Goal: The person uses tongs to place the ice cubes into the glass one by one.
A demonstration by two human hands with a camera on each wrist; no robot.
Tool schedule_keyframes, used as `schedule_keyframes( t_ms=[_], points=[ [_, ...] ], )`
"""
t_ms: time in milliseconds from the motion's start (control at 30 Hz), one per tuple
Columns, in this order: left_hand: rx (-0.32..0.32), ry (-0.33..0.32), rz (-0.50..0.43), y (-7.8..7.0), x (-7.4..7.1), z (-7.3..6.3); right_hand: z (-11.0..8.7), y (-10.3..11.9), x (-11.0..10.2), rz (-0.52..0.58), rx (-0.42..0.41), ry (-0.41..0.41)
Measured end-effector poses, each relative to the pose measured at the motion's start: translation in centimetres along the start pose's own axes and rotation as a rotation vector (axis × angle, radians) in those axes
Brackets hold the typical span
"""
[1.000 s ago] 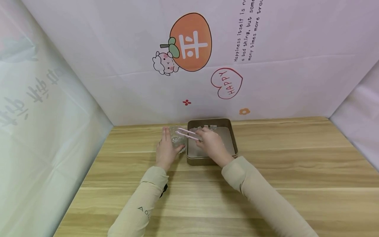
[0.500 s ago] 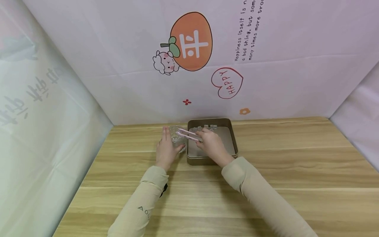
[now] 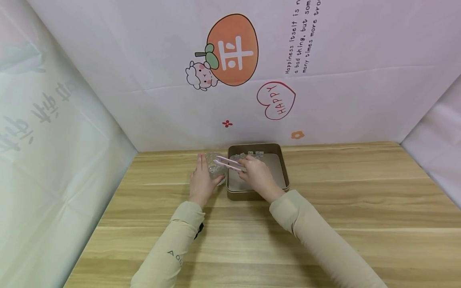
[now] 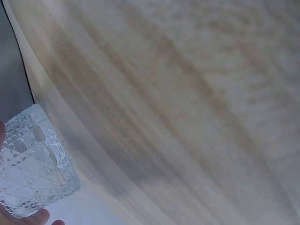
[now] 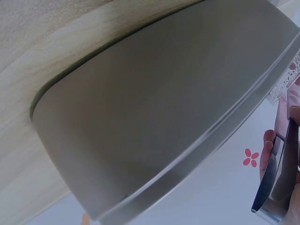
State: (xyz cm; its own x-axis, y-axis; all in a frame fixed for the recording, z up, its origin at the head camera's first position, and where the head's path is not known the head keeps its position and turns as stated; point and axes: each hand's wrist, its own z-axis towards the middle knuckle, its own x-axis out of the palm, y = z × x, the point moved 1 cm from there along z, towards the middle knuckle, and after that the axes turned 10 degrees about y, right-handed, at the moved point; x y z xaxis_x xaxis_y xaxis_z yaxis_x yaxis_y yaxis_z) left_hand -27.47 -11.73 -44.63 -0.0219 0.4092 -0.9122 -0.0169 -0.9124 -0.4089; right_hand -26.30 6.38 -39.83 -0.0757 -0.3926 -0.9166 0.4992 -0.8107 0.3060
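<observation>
My left hand [image 3: 201, 182] holds a clear cut-glass tumbler [image 3: 212, 172], fingers along its left side and thumb at its near side. The left wrist view shows the patterned wall of this glass [image 4: 35, 159] with fingertips at its edge. In my right hand [image 3: 260, 176] is a pair of tongs, with pink arms [image 3: 228, 160] reaching left to the glass's mouth. Their bent metal end [image 5: 276, 183] shows in the right wrist view. Whether the tips pinch anything is too small to tell. My right hand is above an open metal tin [image 3: 246, 196].
Several clear cube-like pieces [image 3: 259, 153] lie along the tin's far side. The tin stands close right of the glass, near the back wall [image 3: 173, 120] of printed cloth. Wood-grain tabletop [image 3: 234, 248] stretches in front and to both sides.
</observation>
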Motion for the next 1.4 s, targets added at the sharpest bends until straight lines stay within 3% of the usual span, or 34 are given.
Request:
schedule_keyframes(
  t_ms=[967,1400],
  points=[
    [-0.001,0.012,-0.004,0.0,-0.1,0.0,0.0,0.1,-0.6,0.007,0.054,0.053],
    [-0.012,0.033,-0.015,-0.1,-0.2,-0.2,0.0,-1.3,-1.7,0.022,0.117,0.035]
  ],
)
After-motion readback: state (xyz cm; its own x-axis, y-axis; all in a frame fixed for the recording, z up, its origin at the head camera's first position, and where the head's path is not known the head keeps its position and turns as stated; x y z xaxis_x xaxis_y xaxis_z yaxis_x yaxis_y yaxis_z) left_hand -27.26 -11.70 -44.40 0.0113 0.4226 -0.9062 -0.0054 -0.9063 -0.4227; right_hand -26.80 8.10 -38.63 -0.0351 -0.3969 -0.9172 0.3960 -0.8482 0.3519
